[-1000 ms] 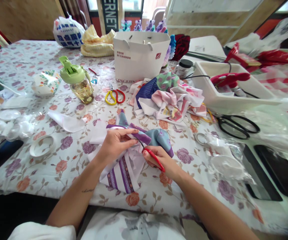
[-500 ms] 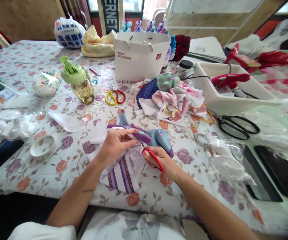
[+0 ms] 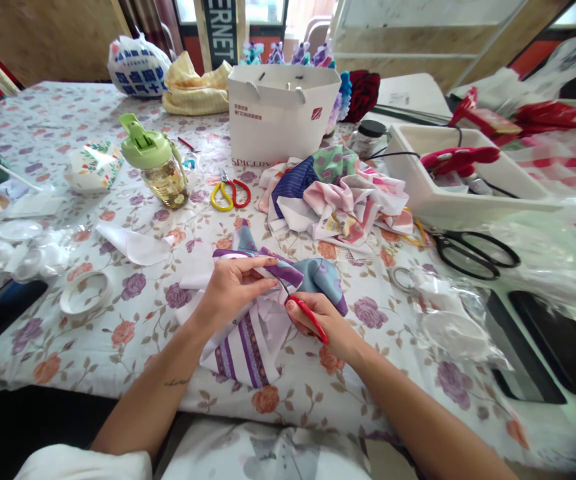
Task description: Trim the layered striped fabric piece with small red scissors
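Observation:
My left hand [image 3: 238, 283] is closed, with thumb and fingers pinching a purple-edged piece of satin fabric [image 3: 285, 272]. Blue-and-purple fabric [image 3: 321, 280] from the same bundle spreads out on the right. In my right hand [image 3: 325, 320] is a pair of red-handled scissors [image 3: 311, 320], the dark thin blade pointing up-left at the fabric by my left fingertips. How far the blades are apart is hidden. Beneath both hands lies white cloth with a purple striped piece [image 3: 243, 350].
Heaped fabric scraps [image 3: 338, 197] lie beyond my hands, beside yellow-and-red scissors [image 3: 231, 193]. A green-lidded bottle [image 3: 151, 157] and a tape roll [image 3: 85, 293] are left. Black-handled scissors [image 3: 475, 253], bagged white pieces [image 3: 453, 327] and a white bin [image 3: 473, 203] sit right.

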Available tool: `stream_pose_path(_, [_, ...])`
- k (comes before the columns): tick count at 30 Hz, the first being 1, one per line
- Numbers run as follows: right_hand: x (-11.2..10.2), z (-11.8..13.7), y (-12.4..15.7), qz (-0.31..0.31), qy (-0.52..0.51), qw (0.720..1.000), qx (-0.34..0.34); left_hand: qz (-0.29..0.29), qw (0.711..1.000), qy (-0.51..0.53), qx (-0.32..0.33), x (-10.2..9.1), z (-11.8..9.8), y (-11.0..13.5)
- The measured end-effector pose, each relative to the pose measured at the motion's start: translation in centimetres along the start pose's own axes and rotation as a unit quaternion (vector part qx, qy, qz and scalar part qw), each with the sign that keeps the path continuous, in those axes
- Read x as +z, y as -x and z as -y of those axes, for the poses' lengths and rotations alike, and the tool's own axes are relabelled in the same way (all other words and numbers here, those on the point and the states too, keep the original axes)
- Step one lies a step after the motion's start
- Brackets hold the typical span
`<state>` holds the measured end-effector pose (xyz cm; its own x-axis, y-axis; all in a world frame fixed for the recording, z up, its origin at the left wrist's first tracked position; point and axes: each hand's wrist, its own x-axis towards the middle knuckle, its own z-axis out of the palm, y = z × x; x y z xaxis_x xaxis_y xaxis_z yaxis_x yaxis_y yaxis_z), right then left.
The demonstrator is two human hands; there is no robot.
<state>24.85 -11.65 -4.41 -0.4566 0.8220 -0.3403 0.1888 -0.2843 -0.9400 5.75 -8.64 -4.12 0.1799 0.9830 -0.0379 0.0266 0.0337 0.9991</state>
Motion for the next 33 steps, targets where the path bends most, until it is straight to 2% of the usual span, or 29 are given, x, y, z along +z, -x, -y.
stream_pose_path(33, [-0.23, -0.23, -0.05, 0.004, 0.016, 1.0, 0.003, 0.012, 1.0, -0.011, -0.002, 0.08, 0.09, 0.05])
